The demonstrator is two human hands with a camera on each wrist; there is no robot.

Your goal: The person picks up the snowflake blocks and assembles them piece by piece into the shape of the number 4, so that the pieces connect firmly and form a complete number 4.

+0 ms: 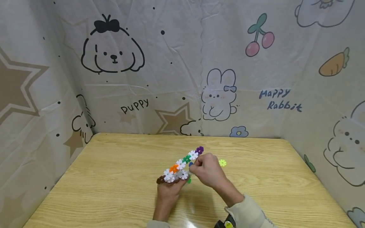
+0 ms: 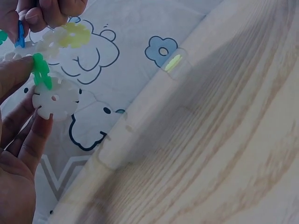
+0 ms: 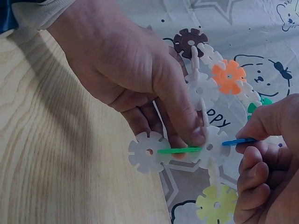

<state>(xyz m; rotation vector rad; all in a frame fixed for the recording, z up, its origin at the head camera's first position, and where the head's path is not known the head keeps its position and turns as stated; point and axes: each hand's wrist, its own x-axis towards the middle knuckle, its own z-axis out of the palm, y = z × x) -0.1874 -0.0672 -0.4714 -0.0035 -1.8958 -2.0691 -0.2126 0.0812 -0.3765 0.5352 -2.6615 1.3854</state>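
Observation:
My left hand pinches an assembly of notched plastic snowflake discs between thumb and fingers. From it a slanting chain rises toward the right hand, with a brown disc, an orange disc, a green disc, a purple disc and white discs among them. Near the left thumb, a bright green disc joins two white ones, and a yellow disc hangs on the assembly below. Between thumb and forefinger, my right hand pinches a blue disc, its edge right at a white disc.
A loose yellow-green disc lies on the wooden table, just beyond the right hand. Printed cloth hangs behind and at both sides of the table. A black device sits by the right sleeve.

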